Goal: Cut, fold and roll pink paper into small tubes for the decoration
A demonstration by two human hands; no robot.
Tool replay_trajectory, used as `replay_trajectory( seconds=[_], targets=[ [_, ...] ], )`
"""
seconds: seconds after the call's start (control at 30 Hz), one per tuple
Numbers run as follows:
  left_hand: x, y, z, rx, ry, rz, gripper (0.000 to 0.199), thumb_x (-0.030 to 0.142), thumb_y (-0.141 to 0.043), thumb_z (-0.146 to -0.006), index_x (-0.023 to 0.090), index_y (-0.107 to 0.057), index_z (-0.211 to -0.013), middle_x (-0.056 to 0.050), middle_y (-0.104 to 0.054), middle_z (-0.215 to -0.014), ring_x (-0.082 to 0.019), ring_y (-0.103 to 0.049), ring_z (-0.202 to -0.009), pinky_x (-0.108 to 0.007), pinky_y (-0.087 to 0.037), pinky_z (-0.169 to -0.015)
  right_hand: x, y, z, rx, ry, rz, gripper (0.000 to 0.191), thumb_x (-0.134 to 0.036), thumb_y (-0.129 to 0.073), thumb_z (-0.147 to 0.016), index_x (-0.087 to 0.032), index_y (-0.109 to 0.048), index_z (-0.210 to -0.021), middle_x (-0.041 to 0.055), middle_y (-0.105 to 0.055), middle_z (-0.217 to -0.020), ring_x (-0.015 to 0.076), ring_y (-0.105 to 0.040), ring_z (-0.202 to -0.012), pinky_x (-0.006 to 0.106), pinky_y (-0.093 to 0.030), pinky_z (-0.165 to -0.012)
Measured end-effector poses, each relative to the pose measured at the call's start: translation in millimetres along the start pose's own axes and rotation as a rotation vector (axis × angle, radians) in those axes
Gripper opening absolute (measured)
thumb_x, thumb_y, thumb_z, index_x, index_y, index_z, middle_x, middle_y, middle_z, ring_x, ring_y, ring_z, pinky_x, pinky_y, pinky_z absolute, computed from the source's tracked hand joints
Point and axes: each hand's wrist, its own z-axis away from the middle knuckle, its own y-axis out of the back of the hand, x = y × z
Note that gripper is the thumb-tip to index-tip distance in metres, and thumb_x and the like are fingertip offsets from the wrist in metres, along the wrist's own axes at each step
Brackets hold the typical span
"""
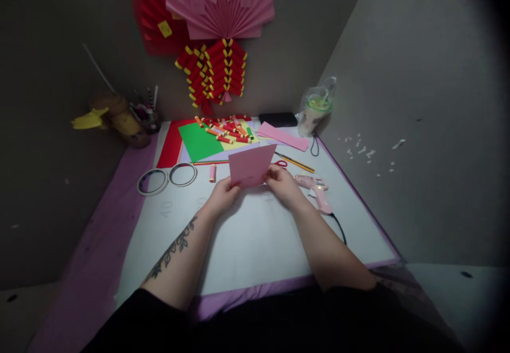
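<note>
A rectangular pink sheet of paper (252,164) is held up, tilted, above the white work surface (255,252). My left hand (223,194) grips its lower left corner between thumb and fingers. At the lower right edge, my right hand (280,182) pinches the same sheet. Left of my left hand a small pink paper roll with yellow ends (212,173) stands on the surface. A pair of scissors with red handles (281,164) lies just behind my right hand, partly hidden. The pink glue gun (317,191) lies to the right of that hand.
Two tape rolls (182,174) lie at left. Behind are green paper (201,141), several coloured paper rolls (229,129), pink strips (282,136) and a yellow cutter (297,162). A bagged drink cup (314,112) stands back right. Paper fans (227,7) and firecracker decorations (217,68) hang on the wall.
</note>
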Motion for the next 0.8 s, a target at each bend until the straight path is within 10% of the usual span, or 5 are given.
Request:
replay_trajectory(
  seconds=[0.4,0.8],
  targets=[
    [5.6,-5.7,1.7,0.120,0.201,0.341,0.029,0.035,-0.069,-0.073,0.011,-0.070,-0.089,-0.007,-0.071,-0.075,-0.020,-0.064,-0.070,-0.032,-0.049,-0.071,-2.3,-1.9,3.9,0.072,0.004,-0.265,0.029,-0.030,-0.071,-0.066,-0.021,-0.064,-0.092,0.0025,-0.069,-0.085,0.0167,-0.062,-0.076,0.031,-0.049,-0.074],
    [31.5,-35.4,7.3,0.364,0.246,0.962,0.033,0.023,-0.079,-0.063,0.014,-0.068,-0.092,-0.009,-0.073,-0.096,-0.022,-0.067,-0.092,-0.035,-0.047,-0.093,-3.1,-53.7,15.2,0.218,-0.135,-0.464,0.026,-0.039,-0.072,-0.066,-0.019,-0.061,-0.079,-0.0047,-0.054,-0.058,0.0089,-0.040,-0.047,0.023,-0.030,-0.046]
  ],
)
